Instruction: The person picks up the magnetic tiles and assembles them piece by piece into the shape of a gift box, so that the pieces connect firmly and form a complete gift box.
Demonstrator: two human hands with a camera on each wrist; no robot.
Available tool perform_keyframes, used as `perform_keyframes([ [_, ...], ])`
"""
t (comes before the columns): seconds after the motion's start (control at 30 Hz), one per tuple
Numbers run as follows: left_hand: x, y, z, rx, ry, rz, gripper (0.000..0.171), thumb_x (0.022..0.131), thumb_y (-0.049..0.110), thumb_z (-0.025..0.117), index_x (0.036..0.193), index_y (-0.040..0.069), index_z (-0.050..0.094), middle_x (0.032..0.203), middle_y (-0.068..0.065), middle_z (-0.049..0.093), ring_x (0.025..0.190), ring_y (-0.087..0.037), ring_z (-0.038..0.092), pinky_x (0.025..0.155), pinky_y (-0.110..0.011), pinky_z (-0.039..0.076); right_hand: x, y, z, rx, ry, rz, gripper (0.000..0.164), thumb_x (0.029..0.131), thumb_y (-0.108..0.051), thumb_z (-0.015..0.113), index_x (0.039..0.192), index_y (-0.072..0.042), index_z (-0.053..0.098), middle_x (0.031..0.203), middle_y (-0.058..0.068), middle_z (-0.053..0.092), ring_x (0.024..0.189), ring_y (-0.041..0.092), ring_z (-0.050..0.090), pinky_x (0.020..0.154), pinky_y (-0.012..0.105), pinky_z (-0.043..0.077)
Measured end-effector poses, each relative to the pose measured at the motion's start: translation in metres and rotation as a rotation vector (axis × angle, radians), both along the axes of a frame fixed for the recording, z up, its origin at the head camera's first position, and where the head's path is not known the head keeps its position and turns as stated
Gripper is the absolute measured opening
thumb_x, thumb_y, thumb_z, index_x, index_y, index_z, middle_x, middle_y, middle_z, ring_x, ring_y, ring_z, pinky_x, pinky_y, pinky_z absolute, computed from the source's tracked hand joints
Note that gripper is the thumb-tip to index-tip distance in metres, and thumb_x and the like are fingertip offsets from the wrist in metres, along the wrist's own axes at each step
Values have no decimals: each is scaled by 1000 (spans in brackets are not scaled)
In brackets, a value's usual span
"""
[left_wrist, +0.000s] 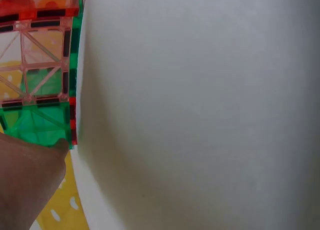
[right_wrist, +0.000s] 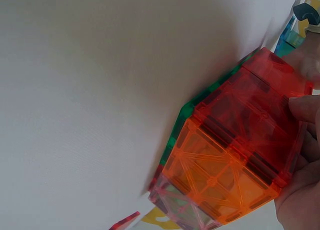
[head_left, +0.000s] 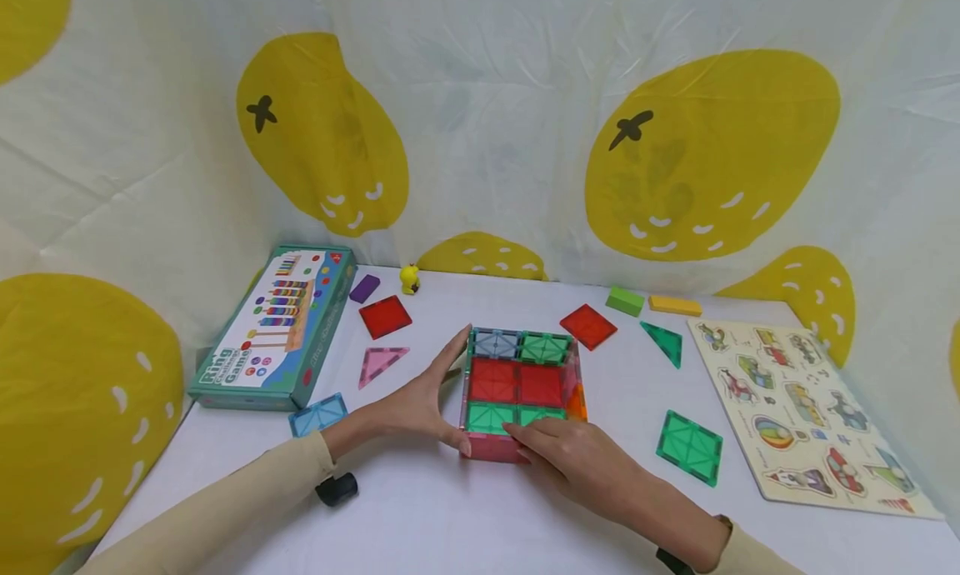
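An open-topped box of see-through magnetic tiles stands on the table, with red and green tiles at its bottom. My left hand spreads along its left side, the thumb at the near corner and the fingers at the far one, gripping it between them. In the left wrist view a fingertip lies against a green tile. At the near wall, my right hand pinches the rim. The right wrist view has a digit pressed on that wall's red tile, beside an orange tile in the side wall.
Loose tiles lie around: red, red, pink triangle, blue, green triangle, green square. A game box is left, a picture puzzle board right. Blocks and a yellow figurine stand behind.
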State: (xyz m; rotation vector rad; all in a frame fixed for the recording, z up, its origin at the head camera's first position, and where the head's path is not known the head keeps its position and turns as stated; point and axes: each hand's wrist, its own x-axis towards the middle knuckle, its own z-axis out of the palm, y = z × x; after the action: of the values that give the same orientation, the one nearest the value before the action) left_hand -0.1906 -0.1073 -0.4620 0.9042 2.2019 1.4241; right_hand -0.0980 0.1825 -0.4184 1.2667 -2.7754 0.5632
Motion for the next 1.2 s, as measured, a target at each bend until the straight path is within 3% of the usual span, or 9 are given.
perform_keyframes([
  [0.13, -1, 0, 3, 22, 48, 24, 129, 81, 61, 85, 171, 29, -2, 176, 3, 3, 159, -25, 8, 120, -55, 32, 0, 0, -1, -9, -5, 2, 57, 90, -12, 86, 143, -8, 67, 116, 0, 75, 105, 16, 72, 84, 31, 61],
  [0.33, -19, 7, 5, 152, -102, 104, 78, 107, 47, 57, 171, 22, 18, 172, -2, 24, 157, -27, 22, 121, -56, 31, -1, 3, -1, -17, 5, -4, 54, 91, -12, 86, 141, -8, 68, 114, 0, 75, 103, 16, 72, 83, 31, 61],
  [0.47, -35, 13, 6, 237, -178, 170, 57, 113, 38, 47, 165, 17, 37, 165, -5, 39, 153, -27, 30, 121, -59, 29, -1, 4, 0, -22, 12, 3, 52, 93, -15, 84, 141, -8, 68, 114, -1, 75, 102, 14, 72, 83, 30, 61],
  [0.7, -56, 22, 4, 388, -236, 243, 44, 115, 30, 45, 148, 3, 59, 148, -12, 58, 141, -30, 49, 119, -54, 35, -11, 15, 18, -133, 113, -28, 45, 93, -24, 84, 135, -13, 73, 114, -4, 76, 101, 9, 71, 82, 30, 61],
  [0.87, -65, 27, 3, 408, -263, 284, 42, 115, 30, 46, 137, 2, 68, 138, -10, 67, 133, -29, 57, 115, -48, 42, -33, 28, 31, -244, 205, -78, 33, 101, -32, 74, 129, -12, 76, 117, -3, 76, 106, 13, 71, 84, 35, 62],
  [0.97, -71, 30, 0, 413, -298, 313, 40, 115, 28, 46, 133, 3, 72, 134, -9, 70, 128, -28, 61, 112, -45, 45, -53, 39, 32, -295, 250, -137, 30, 101, -26, 74, 127, -11, 76, 117, 0, 76, 108, 17, 70, 84, 40, 62],
  [1.1, -73, 31, -6, 400, -352, 359, 37, 113, 24, 49, 129, 1, 74, 128, -9, 72, 123, -28, 63, 109, -44, 48, -88, 59, 24, -304, 291, -262, 31, 94, -10, 79, 125, -5, 75, 120, 8, 74, 111, 26, 68, 80, 47, 63],
  [1.2, -72, 32, -10, 392, -373, 388, 35, 112, 22, 51, 127, -1, 74, 124, -10, 73, 119, -29, 64, 107, -44, 49, -115, 74, 11, -266, 256, -383, 31, 95, -6, 76, 125, 1, 73, 123, 17, 72, 115, 36, 65, 86, 54, 60],
])
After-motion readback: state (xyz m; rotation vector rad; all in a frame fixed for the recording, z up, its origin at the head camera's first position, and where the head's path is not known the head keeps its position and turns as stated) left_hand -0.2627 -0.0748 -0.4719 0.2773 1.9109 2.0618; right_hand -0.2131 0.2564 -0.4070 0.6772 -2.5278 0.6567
